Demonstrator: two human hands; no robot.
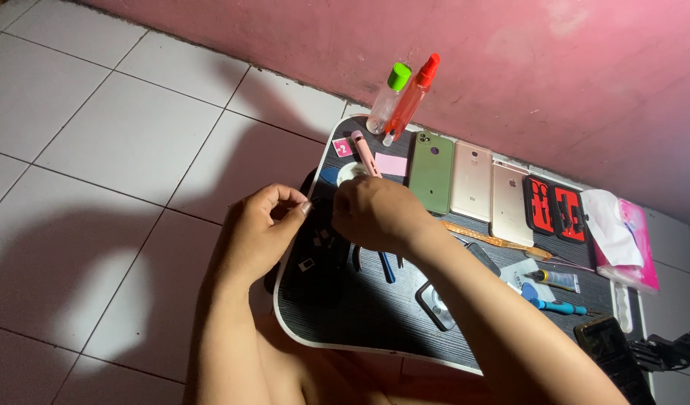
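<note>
Lying dark and flat near the left edge of the small black table [375, 315]: an opened phone [315, 255], with small parts showing pale on its surface. Hovering over its left side, the left hand [258, 229], fingers curled in with thumb and fingertips pinched together near the top; whether anything is caught between them, cannot tell. Meeting it from the right, the right hand [375, 214], knuckles up, fingers folded under and closed; what sits inside that grip, hidden by the hand itself. Both hands nearly touching above the phone's upper end.

Poking out below the right hand, a blue-handled tool [387, 268]. Just behind the hands, a pink pen-like tool [365, 152] and a pink paper square [390, 163]. Standing at the far edge, tilted, a clear bottle with a green cap [387, 101] and an orange spray bottle [411, 97]. Lying in a row toward the right along the far side: a green phone [432, 172], a rose-gold phone [472, 181], a gold phone [510, 202], then a red and black tool kit [556, 206]. Resting near the right edge, a blue screwdriver [558, 306].
</note>
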